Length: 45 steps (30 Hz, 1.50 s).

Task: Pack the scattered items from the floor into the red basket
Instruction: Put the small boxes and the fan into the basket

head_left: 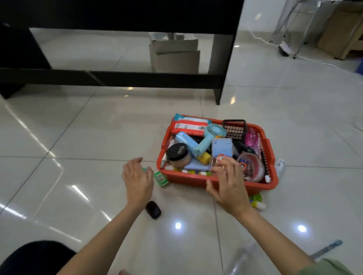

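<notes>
The red basket [269,148] stands on the tiled floor, filled with several items: a light blue hand fan [212,134], a jar with a black lid [179,154], wipes packs and a roll of tape. My right hand [229,185] hovers over the basket's near rim, fingers apart, holding nothing. My left hand [137,180] is open just left of the basket, beside a small green box [160,178] on the floor. A black oval object [153,209] lies near my left wrist. Small yellow-green bottles [256,200] lie below the basket's near right corner, and a white tube [280,166] lies at its right side.
A clear plastic bottle [239,262] and a blue-patterned pen [327,249] lie on the floor near my right forearm. A black table frame [116,78] stands beyond the basket, with a cardboard box [175,57] behind it. A white cable [323,64] runs across the floor at far right.
</notes>
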Available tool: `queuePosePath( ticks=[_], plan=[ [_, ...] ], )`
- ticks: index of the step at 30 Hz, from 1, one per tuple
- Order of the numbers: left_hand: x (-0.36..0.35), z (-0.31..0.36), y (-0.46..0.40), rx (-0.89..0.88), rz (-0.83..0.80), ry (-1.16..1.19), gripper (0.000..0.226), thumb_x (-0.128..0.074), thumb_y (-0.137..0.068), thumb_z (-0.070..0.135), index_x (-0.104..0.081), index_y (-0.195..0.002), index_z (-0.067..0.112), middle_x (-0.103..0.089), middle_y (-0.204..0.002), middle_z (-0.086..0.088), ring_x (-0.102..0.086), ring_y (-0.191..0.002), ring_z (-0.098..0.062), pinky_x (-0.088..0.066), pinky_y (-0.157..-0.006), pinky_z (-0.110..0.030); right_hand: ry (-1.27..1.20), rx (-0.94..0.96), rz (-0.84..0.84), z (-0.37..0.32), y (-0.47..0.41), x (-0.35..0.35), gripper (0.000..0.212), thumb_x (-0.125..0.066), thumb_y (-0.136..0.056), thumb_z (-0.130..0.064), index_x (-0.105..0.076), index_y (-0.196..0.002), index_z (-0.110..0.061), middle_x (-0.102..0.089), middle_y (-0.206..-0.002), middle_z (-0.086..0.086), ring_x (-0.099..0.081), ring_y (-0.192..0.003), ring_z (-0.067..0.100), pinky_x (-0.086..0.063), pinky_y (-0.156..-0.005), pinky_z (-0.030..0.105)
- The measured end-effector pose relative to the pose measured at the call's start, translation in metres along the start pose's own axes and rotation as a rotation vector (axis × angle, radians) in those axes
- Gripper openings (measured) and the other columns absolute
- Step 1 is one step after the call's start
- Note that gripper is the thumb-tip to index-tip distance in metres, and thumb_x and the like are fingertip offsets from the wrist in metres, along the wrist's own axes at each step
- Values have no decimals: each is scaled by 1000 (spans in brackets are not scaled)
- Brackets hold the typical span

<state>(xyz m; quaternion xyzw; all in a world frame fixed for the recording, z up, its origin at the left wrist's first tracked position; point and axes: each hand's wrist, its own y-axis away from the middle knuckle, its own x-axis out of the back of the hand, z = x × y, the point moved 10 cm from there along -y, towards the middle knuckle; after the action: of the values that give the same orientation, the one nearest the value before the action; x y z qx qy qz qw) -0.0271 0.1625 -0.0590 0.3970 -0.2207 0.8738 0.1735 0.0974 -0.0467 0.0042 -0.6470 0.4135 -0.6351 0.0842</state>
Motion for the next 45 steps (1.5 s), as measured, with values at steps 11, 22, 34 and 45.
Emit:
queuePosePath(
  ticks=[11,22,34,45],
  plan=[
    [-71,-90,-35,161,-518,-334,92,-46,-83,63,7,-149,27,-2,-155,-27,-1,-144,-42,-19,-114,-53,-34,176,-595,-134,8,-140,43,-78,-51,-20,-73,-93,-11,-71,-83,4,-70,-78,19,-56,-66,19],
    [-65,-93,-35,-29,-315,-226,44,-56,-85,40,-51,-117,11,-48,-109,-18,-46,-102,-32,-39,-83,-34,344,-242,-807,-122,-6,-212,19,-59,-60,-28,-74,-58,-16,-68,-56,12,-64,-49,11,-44,-41,15],
    [-59,-93,-29,991,-348,1829,21,-46,-94,28,-55,-84,13,-65,-66,-7,-65,-60,-17,-54,-59,-25,-469,-470,-624,-159,-72,-201,25,-44,-95,-11,-45,-118,-2,-60,-107,15,-59,-100,28,-44,-79,22],
    [-62,-137,-31,1125,-80,1793,20,-56,-91,10,-46,-74,15,-49,-70,-6,-55,-60,-12,-50,-42,-12,132,-597,-849,-90,-79,-255,49,-32,-96,-8,-20,-140,11,-22,-146,30,-17,-139,43,-14,-117,43]
  ],
)
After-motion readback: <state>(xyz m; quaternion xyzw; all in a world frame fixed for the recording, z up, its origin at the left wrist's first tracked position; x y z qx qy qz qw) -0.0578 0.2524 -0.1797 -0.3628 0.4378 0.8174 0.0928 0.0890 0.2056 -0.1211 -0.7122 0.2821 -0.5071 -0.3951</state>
